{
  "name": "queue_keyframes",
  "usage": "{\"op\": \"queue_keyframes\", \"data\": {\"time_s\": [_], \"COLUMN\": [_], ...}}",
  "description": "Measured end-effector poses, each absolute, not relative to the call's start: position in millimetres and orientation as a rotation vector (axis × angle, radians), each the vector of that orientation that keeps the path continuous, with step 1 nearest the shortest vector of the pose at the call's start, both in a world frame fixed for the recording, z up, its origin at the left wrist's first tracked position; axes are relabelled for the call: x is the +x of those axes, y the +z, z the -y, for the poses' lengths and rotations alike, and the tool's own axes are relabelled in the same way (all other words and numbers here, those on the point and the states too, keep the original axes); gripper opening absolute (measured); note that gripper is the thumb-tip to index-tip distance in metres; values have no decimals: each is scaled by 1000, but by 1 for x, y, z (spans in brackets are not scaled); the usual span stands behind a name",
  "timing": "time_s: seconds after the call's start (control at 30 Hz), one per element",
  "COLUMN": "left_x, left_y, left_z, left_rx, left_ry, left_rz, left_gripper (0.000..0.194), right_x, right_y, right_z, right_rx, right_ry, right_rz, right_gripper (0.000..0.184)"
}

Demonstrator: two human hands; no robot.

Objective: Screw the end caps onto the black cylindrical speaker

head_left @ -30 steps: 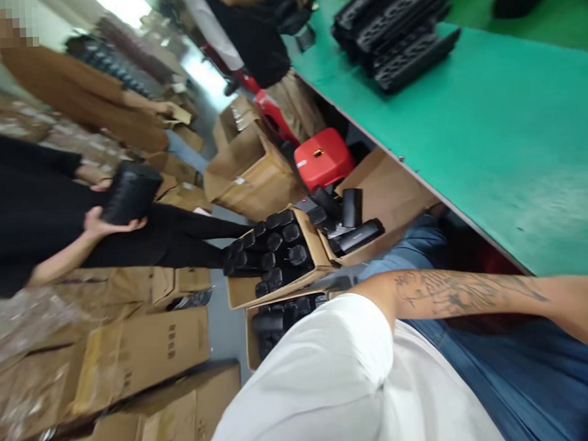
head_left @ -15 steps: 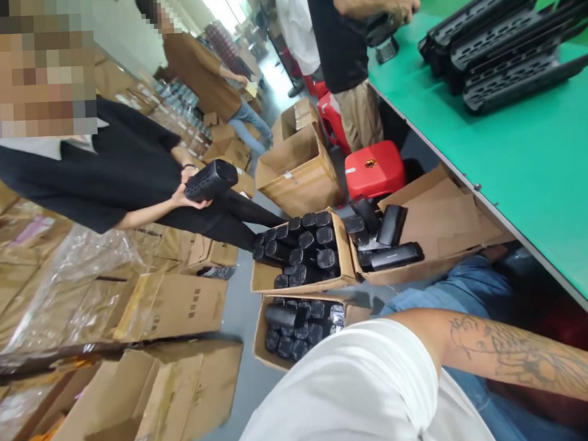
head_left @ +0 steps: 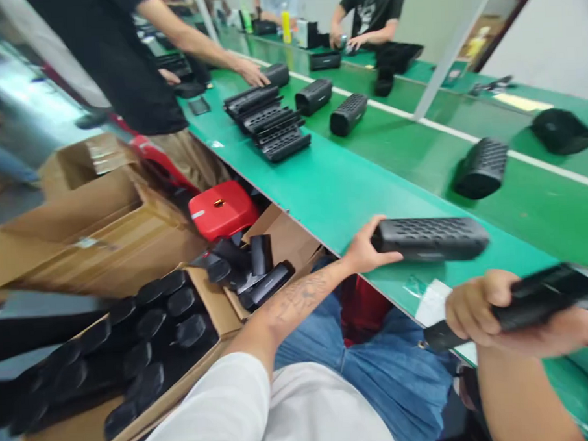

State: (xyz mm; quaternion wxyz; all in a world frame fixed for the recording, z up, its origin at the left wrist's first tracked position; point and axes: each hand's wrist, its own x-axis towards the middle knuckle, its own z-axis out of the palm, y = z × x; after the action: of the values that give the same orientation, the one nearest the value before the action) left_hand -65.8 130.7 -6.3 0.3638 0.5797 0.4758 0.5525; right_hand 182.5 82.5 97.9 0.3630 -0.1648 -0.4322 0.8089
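Observation:
My left hand grips the near end of a black, hexagon-patterned speaker casing, thumb below and fingers at its end. The casing lies lengthwise at the edge of the green workbench. At the lower right, my right hand is closed round a black cylindrical tool; blur hides its exact kind. A white paper lies on the bench between my hands.
Several more casings stand on the bench, one casing beyond my hands. Half-shells are stacked by a co-worker's hand. Left, a carton holds black casings; a red stool stands behind.
My view has swung right, from the floor cartons and a standing co-worker to the bench. Both my hands, the casing and the tool have come into view.

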Motion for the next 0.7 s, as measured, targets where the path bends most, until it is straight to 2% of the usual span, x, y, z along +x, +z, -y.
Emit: {"op": "queue_keyframes", "data": {"time_s": [0.1,0.3,0.43,0.7], "left_x": [-93,-86,-55,-2], "left_y": [-8,9,18,22], "left_z": [-165,-265,-333,-431], "left_rx": [1236,1030,1201,1650], "left_ry": [1584,1731,1678,1444], "left_rz": [-1324,-1667,-1867,-1981], "left_gripper": [107,98,97,101], "right_x": [180,163,168,165], "right_y": [83,33,15,8], "right_z": [-108,-162,-170,-172], "right_rx": [-250,-451,-577,-652], "right_ry": [2066,2087,2073,2085], "right_rz": [1034,770,583,376], "right_gripper": [55,55,52,54]}}
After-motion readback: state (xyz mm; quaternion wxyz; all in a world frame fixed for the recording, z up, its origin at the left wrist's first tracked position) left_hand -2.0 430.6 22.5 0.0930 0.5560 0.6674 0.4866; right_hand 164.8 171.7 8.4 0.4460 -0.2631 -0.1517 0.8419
